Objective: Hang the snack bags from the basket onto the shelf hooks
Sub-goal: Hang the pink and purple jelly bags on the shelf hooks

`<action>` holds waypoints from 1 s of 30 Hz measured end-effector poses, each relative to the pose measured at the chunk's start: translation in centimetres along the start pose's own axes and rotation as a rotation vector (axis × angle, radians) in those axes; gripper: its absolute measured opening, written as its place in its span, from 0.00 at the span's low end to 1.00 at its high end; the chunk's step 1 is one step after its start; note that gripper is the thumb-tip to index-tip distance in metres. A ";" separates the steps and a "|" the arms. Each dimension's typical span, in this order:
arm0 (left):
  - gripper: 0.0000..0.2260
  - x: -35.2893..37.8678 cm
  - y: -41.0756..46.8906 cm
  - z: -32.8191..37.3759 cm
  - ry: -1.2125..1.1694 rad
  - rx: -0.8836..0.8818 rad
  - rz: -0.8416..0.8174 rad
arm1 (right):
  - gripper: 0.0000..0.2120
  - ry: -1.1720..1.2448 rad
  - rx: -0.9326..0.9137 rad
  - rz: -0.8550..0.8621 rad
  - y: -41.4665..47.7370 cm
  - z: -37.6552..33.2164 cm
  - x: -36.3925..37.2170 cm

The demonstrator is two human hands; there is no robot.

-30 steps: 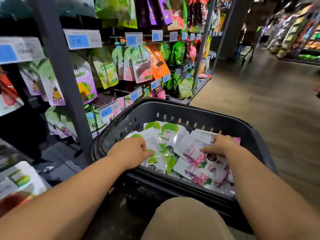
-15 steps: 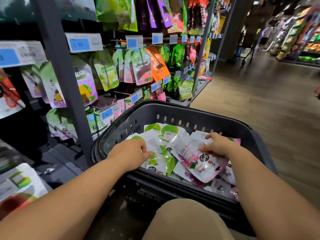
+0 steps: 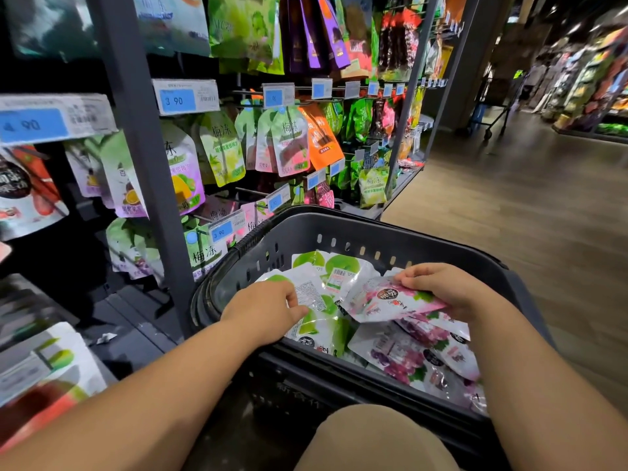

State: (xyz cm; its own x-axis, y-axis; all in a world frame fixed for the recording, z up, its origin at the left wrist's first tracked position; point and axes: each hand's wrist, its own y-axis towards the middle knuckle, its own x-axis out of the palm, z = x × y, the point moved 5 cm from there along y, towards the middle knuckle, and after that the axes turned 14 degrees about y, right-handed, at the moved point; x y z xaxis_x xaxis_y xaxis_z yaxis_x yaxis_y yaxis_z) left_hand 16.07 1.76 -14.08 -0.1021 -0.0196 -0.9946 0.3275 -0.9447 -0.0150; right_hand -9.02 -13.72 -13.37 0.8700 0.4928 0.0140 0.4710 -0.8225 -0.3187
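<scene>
Gripping a pink bag (image 3: 384,300) by its upper edge, the right hand (image 3: 445,288) is holding it tilted just above the pile, over the right half of the basket (image 3: 373,232). Its fingers are curling over the bag's top; the thumb is hiding underneath.

The left hand (image 3: 265,309) is reaching in over the near-left rim. Fingers and thumb are pinching the edge of a green bag (image 3: 323,302) that is lying label-side up on the heap.

More green-and-white bags are lying toward the far-left wall. More pink bags (image 3: 401,358) are overlapping in the near-right corner, some riding up against the near rim. The far wall, with its row of slots, is showing bare above the pile.

The basket's left rim is sitting close beside a dark upright post (image 3: 146,164) of the shelf. Past the far-left corner, shelf hooks (image 3: 253,192) are jutting out toward the aisle, carrying hanging bags (image 3: 285,141) and blue price tags (image 3: 176,100). One hook rod is showing some of its length behind its tag.

Wood floor (image 3: 526,232) is lying open to the right of the basket and beyond its far-right corner. A knee in beige cloth (image 3: 373,440) is sitting just before the near wall, between the two forearms.
</scene>
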 end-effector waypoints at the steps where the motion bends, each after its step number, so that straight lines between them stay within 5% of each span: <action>1: 0.13 0.0 0.0 0.0 0.000 0.001 0.001 | 0.05 0.053 0.019 0.001 -0.1 -0.1 -0.1; 5: 0.13 0.2 0.1 -0.2 -0.022 0.002 0.002 | 0.07 0.239 -0.006 -0.014 -0.3 -0.6 0.0; 10: 0.13 0.5 0.2 -0.3 -0.039 -0.002 0.001 | 0.20 0.521 -0.112 -0.037 0.2 -0.8 0.1; 14: 0.13 0.4 0.2 -0.3 -0.036 0.003 0.008 | 0.17 0.293 -0.221 -0.014 0.3 -1.2 0.6; 18: 0.13 0.3 0.1 -0.2 -0.029 0.008 0.013 | 0.04 0.001 -0.335 0.259 0.9 -1.1 0.3; 22: 0.13 0.2 0.1 -0.1 -0.022 0.013 0.022 | 0.09 -0.298 -0.450 0.429 1.2 -1.6 0.3; 30: 0.12 0.1 0.0 -0.1 -0.038 0.019 0.007 | 0.09 -0.208 -0.569 0.238 -0.1 -2.4 3.4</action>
State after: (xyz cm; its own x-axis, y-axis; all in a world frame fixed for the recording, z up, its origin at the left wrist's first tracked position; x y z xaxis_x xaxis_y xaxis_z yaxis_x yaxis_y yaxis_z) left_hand 16.12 1.76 -14.23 -0.1358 -0.0385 -0.9900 0.3105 -0.9506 -0.0056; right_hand -5.79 -12.61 -11.03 0.9407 0.2764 -0.1968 0.3221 -0.9096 0.2624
